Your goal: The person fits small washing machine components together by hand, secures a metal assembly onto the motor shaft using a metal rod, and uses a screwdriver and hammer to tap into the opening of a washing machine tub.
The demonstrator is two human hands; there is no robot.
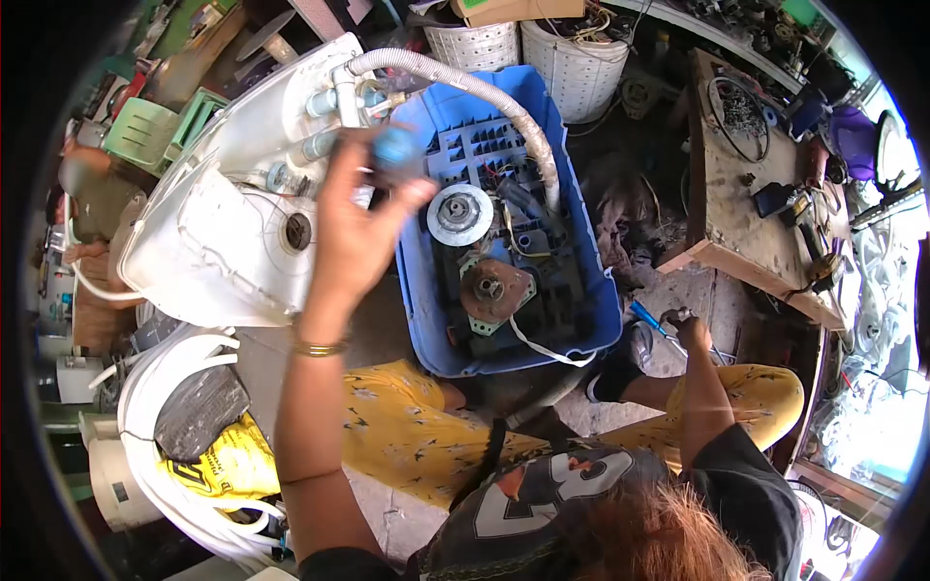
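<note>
Raised over the gap between the white plastic washer tub and the blue casing, my left hand grips a dark part with a blue top, smeared by motion. Below and right of it lies the blue washing machine casing, its inside exposed. In it sit a pale round pulley, a rusty motor and loose wires. My right hand is closed low at the right; I cannot tell what is in it. A blue-handled screwdriver lies right beside its fingers.
A white washer tub with a grey corrugated hose stands at left. Coiled white hose and a yellow bag lie nearer. A wooden bench with tools borders the right; white baskets stand behind.
</note>
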